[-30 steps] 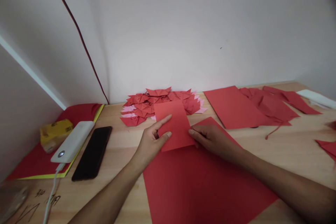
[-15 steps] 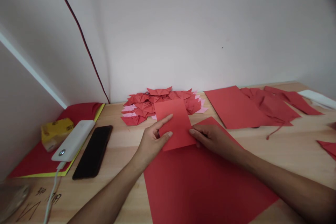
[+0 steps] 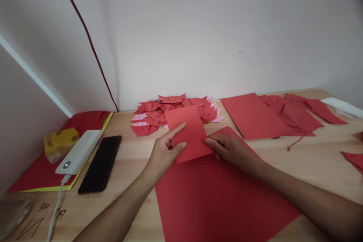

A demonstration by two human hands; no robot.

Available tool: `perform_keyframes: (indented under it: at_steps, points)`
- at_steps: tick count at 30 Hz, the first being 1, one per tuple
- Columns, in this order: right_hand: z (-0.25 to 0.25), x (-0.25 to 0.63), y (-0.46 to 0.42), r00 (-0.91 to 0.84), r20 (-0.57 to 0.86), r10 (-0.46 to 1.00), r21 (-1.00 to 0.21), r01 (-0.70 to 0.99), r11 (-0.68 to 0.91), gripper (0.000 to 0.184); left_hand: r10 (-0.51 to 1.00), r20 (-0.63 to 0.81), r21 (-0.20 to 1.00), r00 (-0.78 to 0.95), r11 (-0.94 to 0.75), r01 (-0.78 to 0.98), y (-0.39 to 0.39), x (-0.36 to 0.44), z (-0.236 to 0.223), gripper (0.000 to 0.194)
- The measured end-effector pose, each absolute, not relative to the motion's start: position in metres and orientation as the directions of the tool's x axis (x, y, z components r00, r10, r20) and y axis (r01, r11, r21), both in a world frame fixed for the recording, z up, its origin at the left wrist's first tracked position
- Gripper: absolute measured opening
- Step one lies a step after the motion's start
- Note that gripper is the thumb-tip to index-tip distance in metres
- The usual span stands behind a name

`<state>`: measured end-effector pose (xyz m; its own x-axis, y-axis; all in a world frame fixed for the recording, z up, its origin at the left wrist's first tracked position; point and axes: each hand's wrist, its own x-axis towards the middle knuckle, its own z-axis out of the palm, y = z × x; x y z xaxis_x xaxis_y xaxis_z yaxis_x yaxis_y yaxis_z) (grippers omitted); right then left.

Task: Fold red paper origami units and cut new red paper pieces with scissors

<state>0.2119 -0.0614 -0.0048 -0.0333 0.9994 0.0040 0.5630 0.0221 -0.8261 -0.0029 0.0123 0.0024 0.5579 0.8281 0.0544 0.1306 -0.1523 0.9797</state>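
A small red sheet of paper (image 3: 188, 132) is held up between my two hands, above the table. My left hand (image 3: 167, 147) grips its left edge, thumb and index finger on the front and the other fingers behind. At the lower right edge my right hand (image 3: 224, 147) pinches the paper, its fingers curled. Beneath both hands lies a large red sheet (image 3: 218, 200), flat on the table. Behind the held paper is a heap of folded red and pink paper pieces (image 3: 153, 117), partly covered by it.
On the left, a black phone (image 3: 100, 164) lies beside a white power bank (image 3: 79, 152) with a cable. A yellow packet (image 3: 61, 145) rests on red and yellow sheets (image 3: 34, 174). More red paper (image 3: 252, 117) and red pouches (image 3: 297, 113) lie at the back right, near the wall.
The held red paper has tilted very slightly to the left at its top. Both hands keep nearly the same grip and place.
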Motion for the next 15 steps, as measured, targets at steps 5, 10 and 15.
perform_keyframes:
  at_steps: [5,10,15]
  points:
    - [-0.006,0.215,-0.061,-0.026,0.044,0.999,-0.828,0.558,0.051,0.048,0.824,0.052,0.980,0.564,-0.151,0.131,0.011,-0.003,0.003,0.055]
    - [0.006,0.217,-0.062,-0.039,0.178,0.983,-0.808,0.565,0.168,0.047,0.831,0.060,0.975,0.553,-0.168,0.147,0.011,-0.003,0.003,0.055]
    - [0.043,0.224,-0.070,0.056,0.259,0.964,-0.747,0.644,0.163,0.042,0.843,0.077,0.968,0.533,-0.191,0.163,0.010,-0.003,0.003,0.053]
